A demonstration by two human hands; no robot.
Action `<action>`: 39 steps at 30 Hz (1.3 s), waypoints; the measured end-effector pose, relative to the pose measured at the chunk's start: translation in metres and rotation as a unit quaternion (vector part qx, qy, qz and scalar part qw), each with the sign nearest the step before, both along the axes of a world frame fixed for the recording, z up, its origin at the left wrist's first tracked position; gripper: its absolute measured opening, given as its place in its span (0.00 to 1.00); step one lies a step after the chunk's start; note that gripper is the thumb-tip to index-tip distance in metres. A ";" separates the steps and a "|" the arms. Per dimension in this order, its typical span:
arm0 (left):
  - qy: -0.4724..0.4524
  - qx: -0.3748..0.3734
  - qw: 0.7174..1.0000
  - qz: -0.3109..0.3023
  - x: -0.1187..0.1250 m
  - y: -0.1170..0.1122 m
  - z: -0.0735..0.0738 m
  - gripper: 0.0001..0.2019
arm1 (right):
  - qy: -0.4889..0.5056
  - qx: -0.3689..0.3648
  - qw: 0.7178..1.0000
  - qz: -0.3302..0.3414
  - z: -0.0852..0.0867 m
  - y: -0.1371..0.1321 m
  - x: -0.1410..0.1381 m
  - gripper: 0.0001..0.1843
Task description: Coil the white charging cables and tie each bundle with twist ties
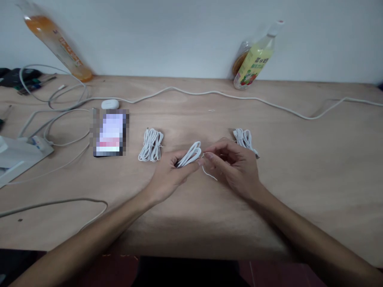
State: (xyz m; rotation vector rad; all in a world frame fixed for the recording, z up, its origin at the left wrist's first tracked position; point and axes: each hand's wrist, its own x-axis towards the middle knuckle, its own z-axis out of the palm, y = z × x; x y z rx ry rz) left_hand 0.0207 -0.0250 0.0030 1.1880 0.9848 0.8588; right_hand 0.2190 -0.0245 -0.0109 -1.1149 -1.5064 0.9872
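Note:
My left hand (172, 171) is closed around a coiled white cable (191, 154), its loops standing up between thumb and fingers. Close beside it on the right, my right hand (233, 163) pinches a thin white twist tie (208, 174) at the cable's edge; one end of the tie dangles free. Left of my hands lies a tied bundle of white cable (151, 145) on the table. Another white cable bundle (244, 138) rests just behind my right hand, partly hidden by it.
A phone (110, 133) and a white earbud case (110, 104) lie at the left. One long white cable (215, 93) runs across the back of the wooden table (314, 167). An orange drink bottle (56, 44) and a yellow-labelled bottle (255, 59) stand by the wall.

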 end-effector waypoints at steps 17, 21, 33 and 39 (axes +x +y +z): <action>0.044 0.123 0.990 0.062 0.000 0.002 -0.007 0.09 | -0.135 0.235 0.962 -0.038 0.000 -0.003 -0.001 0.07; 0.041 0.135 0.988 0.057 0.000 0.000 -0.005 0.08 | -0.149 0.244 0.958 -0.035 0.000 -0.003 0.000 0.08; 0.074 0.153 0.984 0.054 -0.005 0.000 -0.007 0.08 | -0.163 0.239 0.956 -0.040 0.001 -0.005 0.000 0.08; 0.088 0.163 0.981 0.052 -0.004 0.001 -0.006 0.08 | -0.174 0.260 0.949 -0.039 0.000 -0.005 0.000 0.07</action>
